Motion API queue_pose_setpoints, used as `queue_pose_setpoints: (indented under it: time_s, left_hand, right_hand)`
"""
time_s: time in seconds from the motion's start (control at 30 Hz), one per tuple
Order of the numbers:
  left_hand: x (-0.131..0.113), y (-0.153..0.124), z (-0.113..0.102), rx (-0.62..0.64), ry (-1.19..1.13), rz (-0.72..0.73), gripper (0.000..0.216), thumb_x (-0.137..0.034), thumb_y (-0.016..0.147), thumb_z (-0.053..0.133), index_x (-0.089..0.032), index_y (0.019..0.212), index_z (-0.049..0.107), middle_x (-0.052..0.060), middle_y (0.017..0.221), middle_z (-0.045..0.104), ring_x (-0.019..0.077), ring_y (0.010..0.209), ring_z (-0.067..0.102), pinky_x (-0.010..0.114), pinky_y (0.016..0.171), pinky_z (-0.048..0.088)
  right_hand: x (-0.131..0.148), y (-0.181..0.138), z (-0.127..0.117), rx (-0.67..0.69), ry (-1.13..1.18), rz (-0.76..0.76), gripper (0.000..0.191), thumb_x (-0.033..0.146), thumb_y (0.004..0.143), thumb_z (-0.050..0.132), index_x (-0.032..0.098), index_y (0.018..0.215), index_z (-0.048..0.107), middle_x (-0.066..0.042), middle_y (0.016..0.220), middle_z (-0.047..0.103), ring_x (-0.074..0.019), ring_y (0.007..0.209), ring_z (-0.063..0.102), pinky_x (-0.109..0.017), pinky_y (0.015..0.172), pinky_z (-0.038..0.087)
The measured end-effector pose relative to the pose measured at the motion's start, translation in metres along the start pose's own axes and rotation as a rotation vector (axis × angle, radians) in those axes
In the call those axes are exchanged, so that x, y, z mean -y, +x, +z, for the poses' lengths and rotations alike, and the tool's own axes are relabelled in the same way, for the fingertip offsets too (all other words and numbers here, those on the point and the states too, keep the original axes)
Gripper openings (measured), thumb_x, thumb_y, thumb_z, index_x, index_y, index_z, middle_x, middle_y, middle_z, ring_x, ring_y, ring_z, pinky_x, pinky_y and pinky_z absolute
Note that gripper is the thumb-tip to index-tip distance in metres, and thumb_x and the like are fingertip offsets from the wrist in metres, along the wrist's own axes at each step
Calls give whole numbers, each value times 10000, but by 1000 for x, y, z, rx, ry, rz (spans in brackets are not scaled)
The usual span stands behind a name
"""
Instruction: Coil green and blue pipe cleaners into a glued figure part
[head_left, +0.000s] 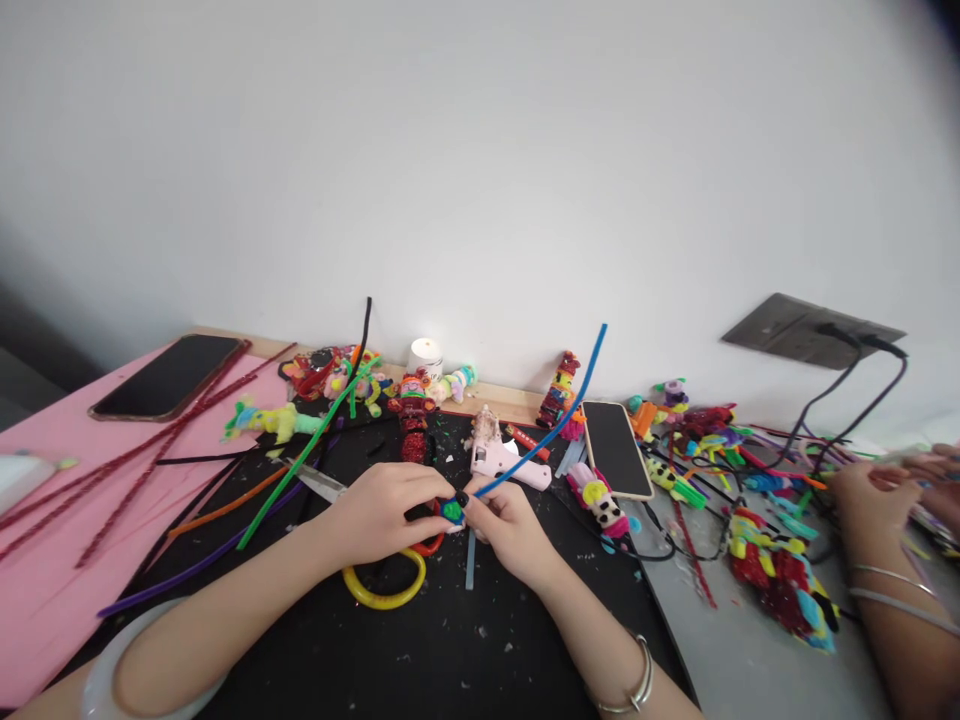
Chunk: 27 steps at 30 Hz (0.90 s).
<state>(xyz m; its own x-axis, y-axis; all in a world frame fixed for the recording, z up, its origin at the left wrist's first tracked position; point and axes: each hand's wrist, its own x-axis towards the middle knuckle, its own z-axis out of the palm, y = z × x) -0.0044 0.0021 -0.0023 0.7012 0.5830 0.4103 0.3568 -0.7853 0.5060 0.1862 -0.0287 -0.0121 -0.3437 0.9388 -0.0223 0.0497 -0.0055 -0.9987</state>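
Observation:
My left hand (pixel 394 512) and my right hand (pixel 511 528) meet over the black mat, fingers pinched together. Between their fingertips is a small green-and-blue pipe-cleaner piece (pixel 453 511). From my right fingers a long blue pipe cleaner (pixel 559 425) rises toward the upper right. Scissors with a yellow handle (pixel 384 604) lie beneath my left hand, which covers their middle. Just behind the hands rests a pink glue gun (pixel 517 463). A translucent glue stick (pixel 470 562) lies by my right hand. Green (pixel 300 460) and purple (pixel 202 565) pipe cleaners lie left of my hands.
Several pipe-cleaner figures (pixel 412 415) line the wall side, with more at right (pixel 784 580). Phones lie at left (pixel 172 377) and right (pixel 619 447). Red pipe cleaners (pixel 142 455) cross the pink sheet. Another person's hand (pixel 874 500) works at far right, near cables (pixel 806 400).

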Motion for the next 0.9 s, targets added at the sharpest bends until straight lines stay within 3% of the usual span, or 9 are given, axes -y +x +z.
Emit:
queue_pose_setpoints:
  time_s: [0.43, 0.57, 0.73, 0.9]
  left_hand:
    - [2, 1, 1, -5, -18, -1, 306, -407, 757, 660, -160, 934, 615, 52, 846, 678, 169, 758, 627, 249, 695, 476]
    - [3, 0, 0, 1, -14, -26, 317, -381, 772, 651, -164, 999, 610, 66, 926, 683, 170, 789, 636, 257, 732, 492]
    - [7, 0, -1, -161, 10, -17, 186, -223, 886, 508, -154, 1019, 617, 74, 1005, 685, 160, 940, 623, 263, 861, 472]
    - [9, 1, 0, -232, 27, -54, 161, -197, 886, 502, -166, 851, 656, 33, 834, 711, 137, 788, 646, 239, 762, 492]
  right_hand:
    - [-6, 0, -2, 5, 10, -15, 312, 427, 848, 538, 154, 698, 565, 62, 518, 356, -72, 447, 280, -211, 439, 231]
    - [-10, 2, -5, -23, 52, -4, 308, 432, 836, 545, 158, 696, 527, 70, 501, 355, -66, 425, 276, -209, 420, 203]
    - [-10, 5, -7, -138, 162, 1, 313, 452, 802, 573, 171, 693, 488, 89, 466, 337, -55, 383, 236, -207, 392, 168]
    - [-11, 7, -8, -176, 184, -14, 306, 412, 823, 568, 167, 662, 481, 87, 457, 336, -51, 382, 240, -209, 391, 149]
